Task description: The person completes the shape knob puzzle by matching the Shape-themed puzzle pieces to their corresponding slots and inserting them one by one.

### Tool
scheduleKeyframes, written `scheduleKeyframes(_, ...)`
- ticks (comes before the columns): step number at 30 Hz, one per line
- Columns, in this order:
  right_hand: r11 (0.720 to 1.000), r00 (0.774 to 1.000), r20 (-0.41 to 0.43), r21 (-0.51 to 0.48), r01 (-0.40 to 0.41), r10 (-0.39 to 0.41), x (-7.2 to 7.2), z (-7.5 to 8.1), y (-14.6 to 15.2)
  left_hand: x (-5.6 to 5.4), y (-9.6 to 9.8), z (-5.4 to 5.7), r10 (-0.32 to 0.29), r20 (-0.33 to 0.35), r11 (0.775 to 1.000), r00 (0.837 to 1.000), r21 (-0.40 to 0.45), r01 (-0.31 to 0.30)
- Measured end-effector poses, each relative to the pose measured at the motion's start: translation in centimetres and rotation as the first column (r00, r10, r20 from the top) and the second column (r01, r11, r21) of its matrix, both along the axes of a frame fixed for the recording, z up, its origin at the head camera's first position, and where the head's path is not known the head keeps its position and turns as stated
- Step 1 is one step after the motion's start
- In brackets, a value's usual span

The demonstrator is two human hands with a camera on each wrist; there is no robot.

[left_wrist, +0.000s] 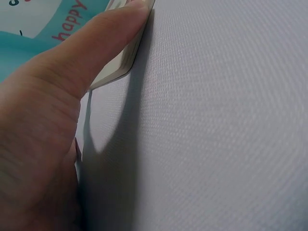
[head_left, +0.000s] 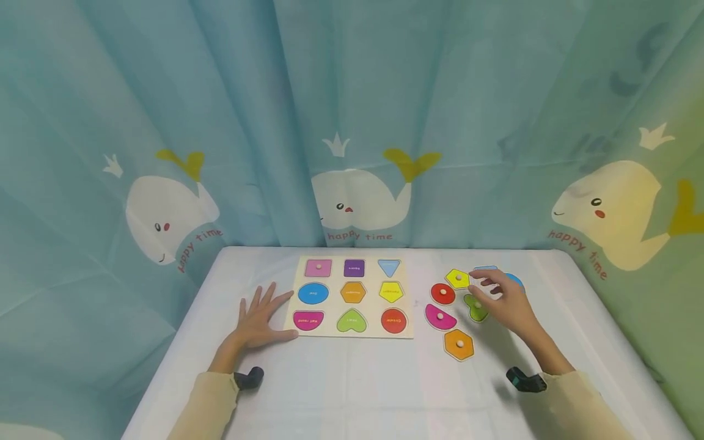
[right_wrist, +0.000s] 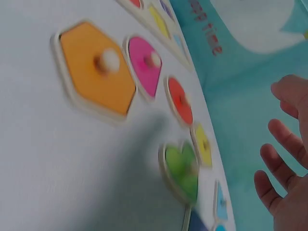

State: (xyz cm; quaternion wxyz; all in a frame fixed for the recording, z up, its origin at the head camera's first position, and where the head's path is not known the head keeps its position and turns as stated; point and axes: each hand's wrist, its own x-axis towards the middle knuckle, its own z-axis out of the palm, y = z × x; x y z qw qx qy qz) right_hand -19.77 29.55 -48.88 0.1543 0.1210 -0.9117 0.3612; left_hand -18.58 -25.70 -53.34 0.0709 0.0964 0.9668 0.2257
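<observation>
A wooden shape puzzle board (head_left: 371, 333) lies on the table with rows of coloured shapes; its pink rectangle piece (head_left: 319, 267) shows a knob. My left hand (head_left: 261, 322) spreads its fingers at the board's left side, and the thumb (left_wrist: 118, 26) rests on its near corner. Over the loose pieces hovers my right hand (head_left: 508, 302), fingers bent loosely and holding nothing. Its fingertips are nearest the yellow pentagon piece (head_left: 455, 280) and the green heart piece (right_wrist: 182, 168). Part of the heart is hidden beneath the hand in the head view.
Other knobbed pieces lie right of the board: a red circle (head_left: 442, 294), a magenta half round (head_left: 440, 317) and an orange hexagon (head_left: 459, 345). Blue pieces (head_left: 515, 280) are partly covered by the right hand. A whale-print curtain (head_left: 357, 91) hangs behind the table.
</observation>
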Motion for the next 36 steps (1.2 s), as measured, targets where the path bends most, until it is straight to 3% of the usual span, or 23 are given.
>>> scheduleKeyframes(9, 0.996, 0.996, 0.038, 0.01, 0.085, -0.086, 1.6, -1.1, 4.4, 0.1, 0.2, 0.3, 0.006, -0.001, 1.0, 1.0, 0.009, -0.006)
scheduleKeyframes(18, 0.991, 0.986, 0.1, 0.011, 0.132, -0.132, 2.4, -2.3, 6.8, 0.2, 0.2, 0.2, 0.012, -0.013, 1.0, 1.0, 0.014, -0.012)
scheduleKeyframes(29, 0.992, 0.953, 0.276, 0.051, 0.116, -0.125, 2.8, -3.7, 8.6, 0.3, 0.3, 0.2, 0.011, -0.016, 1.0, 1.0, 0.025, -0.011)
scheduleKeyframes(36, 0.991, 0.96, 0.253, 0.081, 0.103, -0.12, 2.7, -4.5, 8.7, 0.1, 0.1, 0.1, 0.01, -0.012, 1.0, 1.0, 0.02, -0.01)
